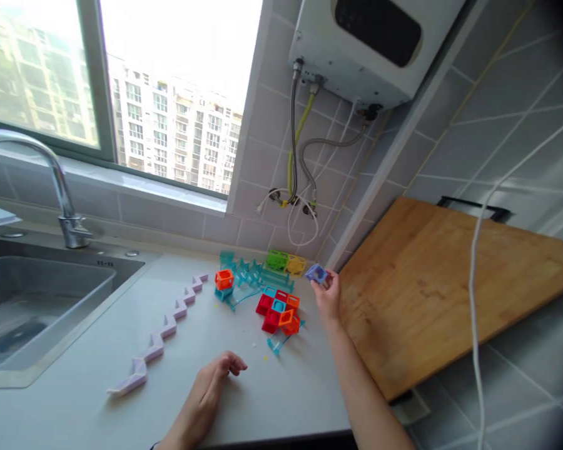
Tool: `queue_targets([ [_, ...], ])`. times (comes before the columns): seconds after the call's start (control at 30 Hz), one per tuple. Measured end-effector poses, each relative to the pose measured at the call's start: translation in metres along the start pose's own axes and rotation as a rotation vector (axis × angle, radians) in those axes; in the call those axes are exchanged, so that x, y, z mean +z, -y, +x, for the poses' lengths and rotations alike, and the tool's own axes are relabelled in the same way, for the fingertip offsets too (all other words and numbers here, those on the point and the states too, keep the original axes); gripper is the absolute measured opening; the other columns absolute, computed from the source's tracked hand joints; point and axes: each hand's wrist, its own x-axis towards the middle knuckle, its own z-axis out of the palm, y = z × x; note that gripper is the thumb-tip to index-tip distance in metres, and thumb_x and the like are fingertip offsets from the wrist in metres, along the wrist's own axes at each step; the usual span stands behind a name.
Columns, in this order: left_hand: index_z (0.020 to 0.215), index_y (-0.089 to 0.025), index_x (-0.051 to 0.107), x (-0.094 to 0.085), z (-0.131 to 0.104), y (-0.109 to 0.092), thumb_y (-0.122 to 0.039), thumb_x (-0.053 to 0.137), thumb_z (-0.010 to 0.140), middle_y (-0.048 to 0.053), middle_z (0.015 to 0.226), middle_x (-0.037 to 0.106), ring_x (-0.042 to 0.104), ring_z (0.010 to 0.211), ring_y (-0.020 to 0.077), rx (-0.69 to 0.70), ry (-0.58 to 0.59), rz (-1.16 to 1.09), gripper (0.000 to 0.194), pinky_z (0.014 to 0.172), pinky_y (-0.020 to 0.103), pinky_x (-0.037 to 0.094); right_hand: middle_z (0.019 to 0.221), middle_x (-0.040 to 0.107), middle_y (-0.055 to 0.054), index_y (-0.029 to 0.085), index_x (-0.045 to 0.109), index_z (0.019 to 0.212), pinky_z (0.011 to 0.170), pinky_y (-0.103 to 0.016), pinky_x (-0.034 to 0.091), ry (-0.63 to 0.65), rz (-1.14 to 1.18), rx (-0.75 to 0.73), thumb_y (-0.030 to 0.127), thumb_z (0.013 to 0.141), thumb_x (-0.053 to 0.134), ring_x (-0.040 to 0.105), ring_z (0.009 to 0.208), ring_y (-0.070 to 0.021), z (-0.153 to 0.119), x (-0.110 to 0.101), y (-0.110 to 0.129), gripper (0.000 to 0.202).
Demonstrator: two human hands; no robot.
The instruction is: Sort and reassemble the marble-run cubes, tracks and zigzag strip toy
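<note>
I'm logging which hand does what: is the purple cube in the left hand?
No, the right hand holds the purple cube, while the left hand is apart from it.

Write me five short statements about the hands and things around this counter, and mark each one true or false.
1. The right hand holds a hollow blue-purple plastic cube. True.
2. The left hand is holding a second cube. False: nothing shows in it.
3. The pale lilac zigzag strip lies between the stainless-steel sink and the hollow red plastic cubes. True.
4. The hollow green plastic block lies nearer the person than the red cubes. False: it lies farther away.
5. In the picture, the curved chrome tap stands right of the lilac strip. False: it stands left.
</note>
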Motion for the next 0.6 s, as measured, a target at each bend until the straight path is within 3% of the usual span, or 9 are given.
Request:
queue_targets([
  [0.1,0.086,-0.020,0.069,0.001,-0.001,0.001,-0.063,0.022,0.099,0.009,0.087,0.070,0.060,0.083,0.0243,-0.004,0.004,-0.014,0.065,0.082,0.035,0.049,0.125,0.063,-0.020,0.011,0.048,0.131,0.095,-0.035,0.051,0.079,-0.349,0.075,0.029,0.084,0.059,0.064,0.114,-0.0257,0.022,0.008,-0.028,0.051],
  [0.27,0.084,-0.021,0.070,0.004,-0.004,-0.005,-0.066,0.021,0.098,0.009,0.084,0.069,0.060,0.083,0.0250,-0.045,-0.004,-0.033,0.068,0.082,0.035,0.048,0.121,0.066,-0.020,0.015,0.066,0.120,0.098,-0.037,0.047,0.211,-0.593,0.086,0.022,0.076,0.070,0.062,0.117,-0.0324,0.047,0.013,-0.053,0.045],
  [0.4,0.083,-0.022,0.070,0.005,-0.005,-0.003,-0.065,0.025,0.098,0.008,0.081,0.068,0.061,0.082,0.0249,-0.045,-0.033,-0.023,0.064,0.080,0.033,0.049,0.118,0.070,-0.017,0.020,0.066,0.125,0.091,-0.035,0.050,0.335,-0.719,0.083,0.019,0.079,0.069,0.067,0.112,-0.0312,0.061,0.016,-0.067,0.047],
  [0.6,0.089,-0.022,0.069,0.002,-0.006,0.007,-0.061,0.028,0.099,0.008,0.085,0.069,0.061,0.083,0.0246,-0.040,0.082,0.040,0.058,0.082,0.032,0.049,0.120,0.073,-0.014,0.022,0.062,0.132,0.087,-0.033,0.051,0.434,-0.810,0.089,0.022,0.083,0.069,0.069,0.111,-0.0295,0.076,0.020,-0.089,0.050],
])
